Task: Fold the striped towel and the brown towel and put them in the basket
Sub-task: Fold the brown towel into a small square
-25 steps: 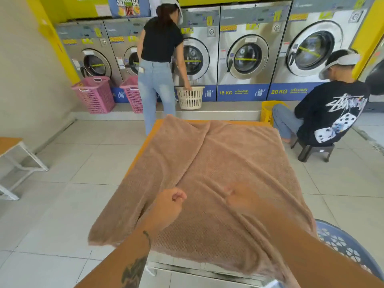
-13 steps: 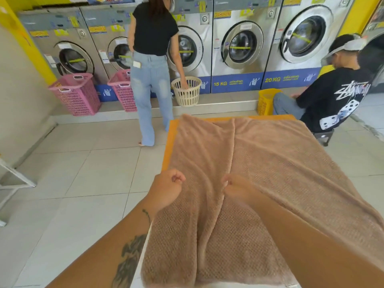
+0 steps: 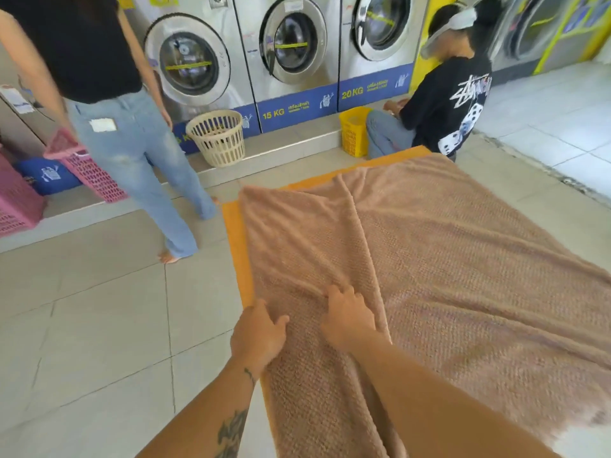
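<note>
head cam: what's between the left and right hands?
Only a strip of brown towel between left hand and right hand; head view shows it.

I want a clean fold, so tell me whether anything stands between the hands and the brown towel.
Nothing visible does. The left hand grips the brown towel at its left edge, and the right hand pinches a raised fold beside it. The towel lies spread on the orange table.
</note>
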A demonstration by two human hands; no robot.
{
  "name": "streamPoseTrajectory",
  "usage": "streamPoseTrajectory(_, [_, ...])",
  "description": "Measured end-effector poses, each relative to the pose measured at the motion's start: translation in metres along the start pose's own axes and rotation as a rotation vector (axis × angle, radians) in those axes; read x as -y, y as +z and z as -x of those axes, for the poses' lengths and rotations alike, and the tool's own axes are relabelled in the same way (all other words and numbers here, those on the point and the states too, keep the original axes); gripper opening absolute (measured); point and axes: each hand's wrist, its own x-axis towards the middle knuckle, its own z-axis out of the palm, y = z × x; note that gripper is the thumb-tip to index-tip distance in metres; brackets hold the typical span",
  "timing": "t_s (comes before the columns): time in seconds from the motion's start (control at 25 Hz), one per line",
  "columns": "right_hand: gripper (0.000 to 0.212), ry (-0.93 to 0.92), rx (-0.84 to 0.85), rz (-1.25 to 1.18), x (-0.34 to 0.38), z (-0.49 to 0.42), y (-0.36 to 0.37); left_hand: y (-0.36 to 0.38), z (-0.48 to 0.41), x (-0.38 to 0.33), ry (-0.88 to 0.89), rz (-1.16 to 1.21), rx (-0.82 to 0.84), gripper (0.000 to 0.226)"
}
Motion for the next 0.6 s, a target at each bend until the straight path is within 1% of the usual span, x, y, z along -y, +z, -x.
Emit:
streamPoseTrajectory(0.08, [0.029, 0.060, -0.079, -0.004, 0.016, -0.007, 0.006, -0.002, -0.016, 0.011, 0.116, -0.085, -0.002, 0.022])
streamPoseTrajectory(0.12, [0.019, 0.089, -0.147, -0.011, 0.024, -0.008, 0.009, -0.007, -0.021, 0.016, 0.175, -0.108, 0.013, 0.014])
streamPoseTrajectory(0.16, [0.014, 0.098, -0.227, -0.035, 0.035, -0.005, 0.010, -0.014, -0.024, 0.022, 0.223, -0.118, 0.043, 0.013])
streamPoseTrajectory(0.2, [0.019, 0.072, -0.321, -0.073, 0.047, -0.002, 0.013, -0.022, -0.026, 0.031, 0.258, -0.111, 0.085, 0.015])
streamPoseTrajectory(0.24, [0.021, 0.047, -0.381, -0.121, 0.058, 0.001, 0.017, -0.032, -0.030, 0.040, 0.279, -0.102, 0.139, 0.016])
streamPoseTrajectory(0.28, [0.022, 0.028, -0.392, -0.151, 0.068, 0.004, 0.021, -0.041, -0.036, 0.048, 0.280, -0.086, 0.196, 0.016])
streamPoseTrajectory(0.32, [0.020, 0.035, -0.327, -0.149, 0.079, 0.006, 0.022, -0.054, -0.043, 0.057, 0.266, -0.085, 0.266, 0.015])
streamPoseTrajectory(0.4, [0.017, 0.088, -0.064, -0.076, 0.096, 0.009, 0.022, -0.080, -0.060, 0.073, 0.269, -0.129, 0.394, 0.014])
streamPoseTrajectory(0.44, [0.022, 0.117, 0.014, -0.051, 0.102, 0.010, 0.020, -0.088, -0.071, 0.078, 0.274, -0.150, 0.440, 0.015])
streamPoseTrajectory(0.48, [0.029, 0.155, 0.021, -0.063, 0.107, 0.010, 0.018, -0.096, -0.081, 0.081, 0.275, -0.151, 0.458, 0.015])
streamPoseTrajectory(0.6, [0.037, 0.209, -0.077, -0.130, 0.124, 0.004, 0.016, -0.110, -0.107, 0.072, 0.311, -0.089, 0.425, 0.015])
